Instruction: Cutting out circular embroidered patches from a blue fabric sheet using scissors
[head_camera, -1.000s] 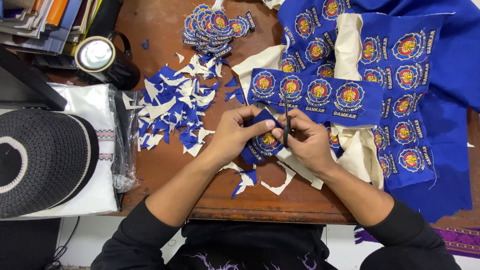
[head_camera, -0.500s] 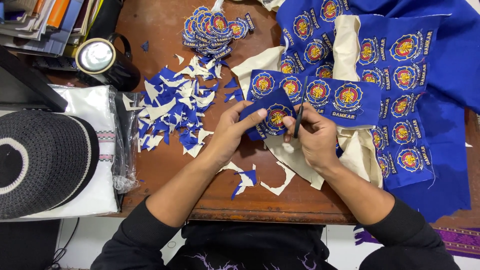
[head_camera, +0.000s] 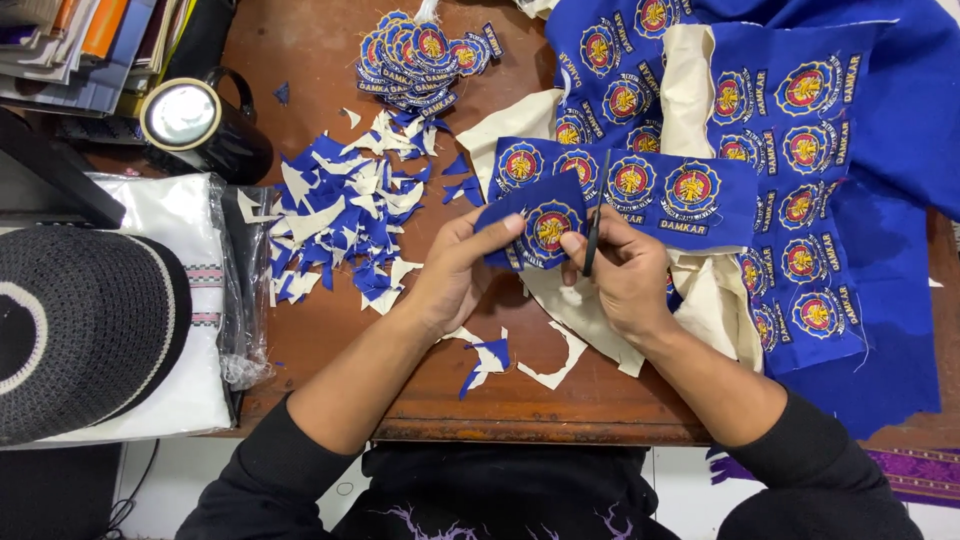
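Both hands meet over one small piece of blue cloth (head_camera: 535, 225) bearing a round embroidered badge. The piece is pinched at its left edge by the left hand (head_camera: 455, 270), thumb on top and the other fingers folded beneath, so that it lies just to the right of those fingertips and is held slightly above the wooden table (head_camera: 320, 330). A pair of dark scissors (head_camera: 595, 215) is gripped by the right hand (head_camera: 625, 275), the fingers closed around the handles; the blades point up and away from the body, touching the right edge of the piece. Whether the blades are parted cannot be told (they are seen nearly edge-on). The long axis of the scissors thus runs along the cloth's right side, with the badge between the two hands. To the left of the left hand lies a heap of blue and cream offcuts (head_camera: 345, 220); beyond the fingers, a stack of finished badges (head_camera: 420, 55) is seen.
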